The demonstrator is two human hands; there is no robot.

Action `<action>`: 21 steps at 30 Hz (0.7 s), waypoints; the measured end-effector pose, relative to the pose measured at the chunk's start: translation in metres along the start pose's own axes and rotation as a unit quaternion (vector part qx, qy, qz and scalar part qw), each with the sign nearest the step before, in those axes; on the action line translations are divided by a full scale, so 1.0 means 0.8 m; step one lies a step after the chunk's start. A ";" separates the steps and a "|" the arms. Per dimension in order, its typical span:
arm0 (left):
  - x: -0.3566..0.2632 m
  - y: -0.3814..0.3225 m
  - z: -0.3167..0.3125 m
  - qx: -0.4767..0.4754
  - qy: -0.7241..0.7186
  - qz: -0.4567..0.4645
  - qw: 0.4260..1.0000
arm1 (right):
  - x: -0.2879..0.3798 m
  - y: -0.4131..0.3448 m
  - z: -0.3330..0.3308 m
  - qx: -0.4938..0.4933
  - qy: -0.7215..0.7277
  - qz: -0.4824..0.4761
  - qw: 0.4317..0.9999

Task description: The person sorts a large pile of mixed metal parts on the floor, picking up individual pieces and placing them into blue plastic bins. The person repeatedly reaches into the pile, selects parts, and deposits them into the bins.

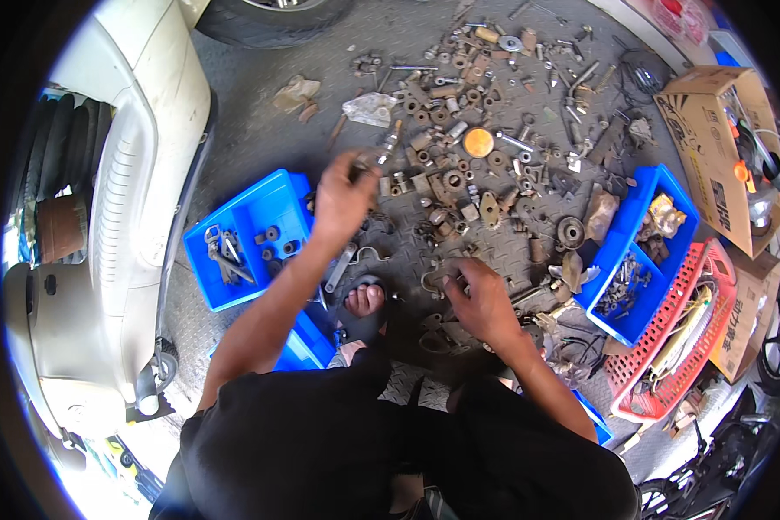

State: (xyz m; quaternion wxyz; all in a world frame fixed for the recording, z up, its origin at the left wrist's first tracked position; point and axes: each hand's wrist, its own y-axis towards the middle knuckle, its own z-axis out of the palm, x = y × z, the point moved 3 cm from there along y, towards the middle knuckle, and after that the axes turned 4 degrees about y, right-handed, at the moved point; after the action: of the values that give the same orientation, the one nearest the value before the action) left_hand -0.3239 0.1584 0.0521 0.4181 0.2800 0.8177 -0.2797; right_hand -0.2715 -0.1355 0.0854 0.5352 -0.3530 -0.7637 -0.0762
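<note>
Many loose metal parts, among them nuts, bolts, bushings and gears, lie spread over the dark tread-plate floor. My left hand point(348, 198) is raised beside the left blue plastic bin point(276, 188); its fingers are curled round a small metal part point(365, 161), blurred and partly hidden. That divided bin holds black rubber pieces point(272, 234) and metal brackets point(224, 257). My right hand point(484, 296) hovers low over the near parts, fingers bent, close to a curved metal clamp point(431, 281); whether it grips anything is hidden. An orange round lid point(478, 142) sits amid the pile.
At the right stand a blue divided bin point(679, 234) with bolts and bagged parts, a red plastic basket point(679, 335) and a cardboard box point(702, 149). A pale vehicle body panel point(175, 84) borders the left. My sandalled foot point(366, 305) is between the hands.
</note>
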 end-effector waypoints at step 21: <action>0.050 0.096 -0.160 -0.053 0.269 0.022 0.962 | -0.042 -0.092 -0.044 -0.083 -0.030 0.031 0.996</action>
State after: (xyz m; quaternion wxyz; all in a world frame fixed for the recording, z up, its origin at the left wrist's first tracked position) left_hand -0.3581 0.3085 0.0649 0.2033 0.3408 0.9070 -0.1413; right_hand -0.2843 -0.2225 0.0895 0.4828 -0.4222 -0.7590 -0.1117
